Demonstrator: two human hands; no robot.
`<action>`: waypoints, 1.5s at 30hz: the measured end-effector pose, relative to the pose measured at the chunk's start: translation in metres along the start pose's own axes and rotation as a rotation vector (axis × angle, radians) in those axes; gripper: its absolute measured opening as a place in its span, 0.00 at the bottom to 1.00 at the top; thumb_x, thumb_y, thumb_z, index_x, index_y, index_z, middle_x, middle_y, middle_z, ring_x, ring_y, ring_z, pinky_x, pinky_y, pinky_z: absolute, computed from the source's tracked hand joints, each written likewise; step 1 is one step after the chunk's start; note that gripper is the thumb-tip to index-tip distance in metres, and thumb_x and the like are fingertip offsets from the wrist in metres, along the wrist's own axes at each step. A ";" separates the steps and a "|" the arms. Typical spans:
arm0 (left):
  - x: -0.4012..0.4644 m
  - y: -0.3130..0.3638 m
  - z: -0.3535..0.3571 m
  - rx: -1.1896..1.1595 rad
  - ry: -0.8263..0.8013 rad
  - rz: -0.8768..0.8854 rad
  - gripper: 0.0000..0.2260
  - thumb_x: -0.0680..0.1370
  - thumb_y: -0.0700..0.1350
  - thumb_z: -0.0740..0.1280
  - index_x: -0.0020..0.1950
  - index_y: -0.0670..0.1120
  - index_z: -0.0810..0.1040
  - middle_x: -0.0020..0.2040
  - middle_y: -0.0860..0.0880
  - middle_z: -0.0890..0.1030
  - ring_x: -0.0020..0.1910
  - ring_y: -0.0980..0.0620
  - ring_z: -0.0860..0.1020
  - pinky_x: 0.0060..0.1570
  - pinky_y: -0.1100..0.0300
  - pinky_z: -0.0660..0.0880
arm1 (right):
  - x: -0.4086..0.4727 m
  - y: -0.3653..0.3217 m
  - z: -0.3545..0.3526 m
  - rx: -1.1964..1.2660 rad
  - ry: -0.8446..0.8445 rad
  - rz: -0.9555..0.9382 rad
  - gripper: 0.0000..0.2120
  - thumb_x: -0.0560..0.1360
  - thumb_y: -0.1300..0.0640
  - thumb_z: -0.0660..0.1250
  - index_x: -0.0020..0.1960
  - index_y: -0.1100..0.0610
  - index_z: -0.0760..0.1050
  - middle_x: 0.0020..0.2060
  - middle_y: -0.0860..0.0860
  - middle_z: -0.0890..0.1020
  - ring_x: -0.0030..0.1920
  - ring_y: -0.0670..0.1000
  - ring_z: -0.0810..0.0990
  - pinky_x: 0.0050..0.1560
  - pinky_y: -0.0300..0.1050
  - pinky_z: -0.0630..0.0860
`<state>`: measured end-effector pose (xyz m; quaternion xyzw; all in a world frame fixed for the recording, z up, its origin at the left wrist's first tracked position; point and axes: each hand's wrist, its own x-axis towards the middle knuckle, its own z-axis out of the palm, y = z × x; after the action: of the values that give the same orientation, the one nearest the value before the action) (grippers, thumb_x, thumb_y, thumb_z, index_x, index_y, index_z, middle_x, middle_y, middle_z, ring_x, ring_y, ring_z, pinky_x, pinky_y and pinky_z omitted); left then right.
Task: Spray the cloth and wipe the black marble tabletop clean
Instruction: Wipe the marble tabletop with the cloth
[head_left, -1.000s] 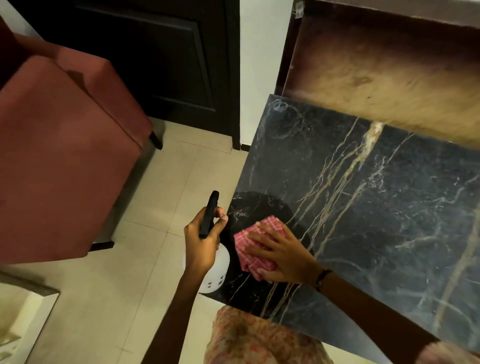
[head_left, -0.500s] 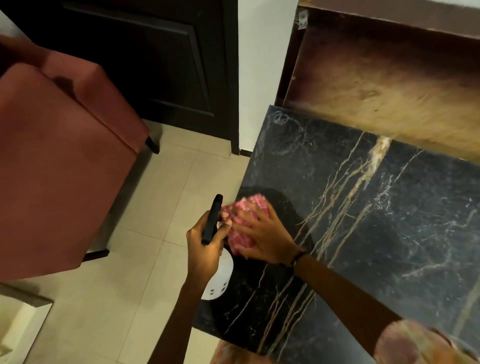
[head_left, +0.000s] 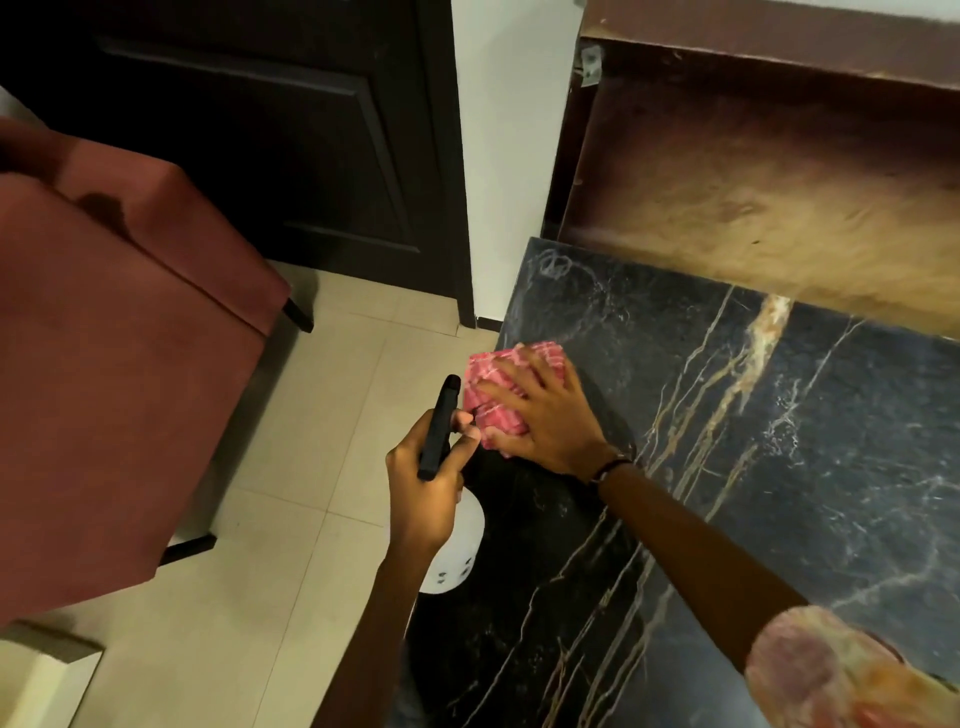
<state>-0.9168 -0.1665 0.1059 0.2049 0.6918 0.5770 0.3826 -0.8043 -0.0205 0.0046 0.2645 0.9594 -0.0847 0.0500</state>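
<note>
The black marble tabletop (head_left: 779, 467) with gold and white veins fills the right half of the view. A folded red checked cloth (head_left: 493, 384) lies at its left edge, near the far corner. My right hand (head_left: 545, 415) presses flat on the cloth, fingers spread over it. My left hand (head_left: 426, 488) hovers just left of the table edge, wrapped around a spray bottle with a black head (head_left: 439, 431) and a white body (head_left: 457, 551). The nozzle points away from me, close beside the cloth.
A red upholstered chair (head_left: 114, 364) stands on the beige tiled floor (head_left: 291, 519) to the left. A dark door (head_left: 260, 130) and a white wall strip (head_left: 509, 130) lie beyond. A brown wooden panel (head_left: 753, 197) rises behind the tabletop.
My right hand has slid the cloth along the table's left edge away from me, toward the far corner. My left hand with the bottle has followed slightly.
</note>
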 end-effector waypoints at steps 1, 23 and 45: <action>0.004 0.001 0.002 -0.013 0.005 -0.004 0.05 0.74 0.37 0.68 0.45 0.46 0.80 0.36 0.48 0.77 0.22 0.51 0.63 0.23 0.59 0.62 | -0.004 -0.009 0.003 0.001 0.019 -0.033 0.31 0.74 0.31 0.53 0.72 0.44 0.64 0.72 0.53 0.67 0.73 0.60 0.60 0.69 0.72 0.54; 0.040 0.017 0.038 -0.019 -0.029 0.046 0.05 0.74 0.37 0.68 0.45 0.48 0.80 0.35 0.48 0.78 0.23 0.48 0.63 0.23 0.58 0.61 | -0.022 0.053 0.006 0.024 0.103 -0.090 0.31 0.75 0.30 0.50 0.74 0.43 0.60 0.75 0.49 0.62 0.76 0.56 0.55 0.72 0.66 0.49; 0.046 0.023 0.091 -0.047 -0.076 0.052 0.04 0.74 0.37 0.68 0.47 0.44 0.80 0.31 0.53 0.79 0.21 0.56 0.65 0.22 0.63 0.64 | -0.025 0.164 -0.013 0.083 0.199 0.388 0.33 0.73 0.32 0.52 0.74 0.45 0.62 0.73 0.53 0.67 0.73 0.60 0.62 0.66 0.71 0.61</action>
<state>-0.8791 -0.0687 0.1106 0.2355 0.6575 0.5946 0.3985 -0.6987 0.1078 -0.0018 0.4532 0.8863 -0.0861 -0.0406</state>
